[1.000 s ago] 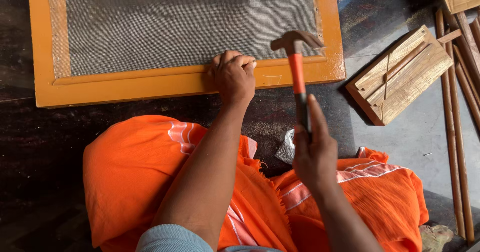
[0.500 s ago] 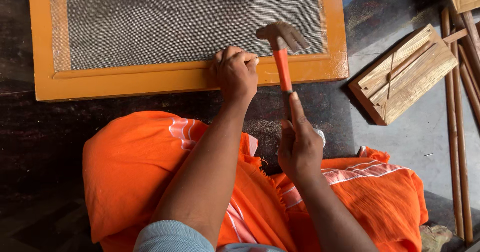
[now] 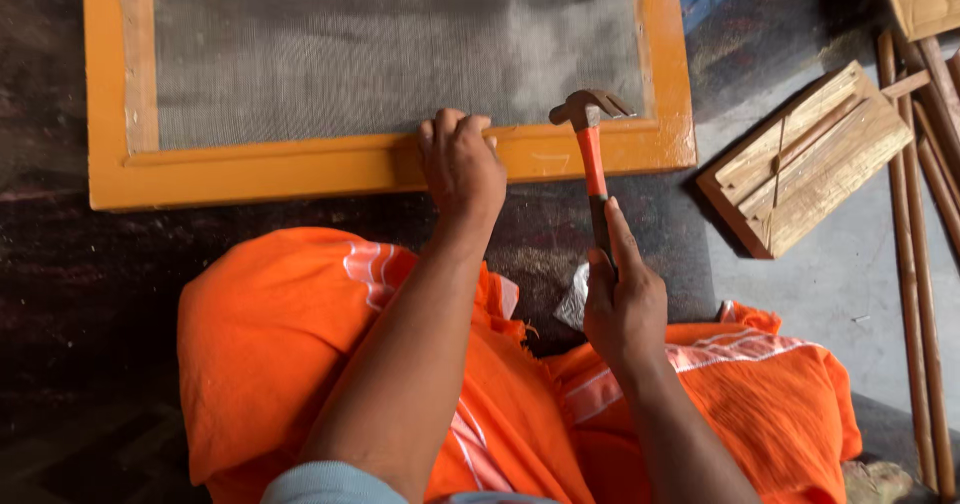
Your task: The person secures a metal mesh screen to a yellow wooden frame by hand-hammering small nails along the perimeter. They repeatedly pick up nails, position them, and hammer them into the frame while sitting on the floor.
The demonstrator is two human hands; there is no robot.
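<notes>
A nail, too small to be seen, seems pinched by the left hand (image 3: 462, 164) on the orange frame (image 3: 300, 169), middle of the picture. The hammer (image 3: 592, 144) is gripped by the right hand (image 3: 622, 299); a straight hit is needed

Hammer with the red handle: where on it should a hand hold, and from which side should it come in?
Probably the dark lower end of the hammer, where the right hand already holds it, coming from the person's side. The handle runs almost straight from the lap towards the orange frame, with the head over the frame's lower rail beside the left hand; a low hold leaves the red shaft free.
</notes>
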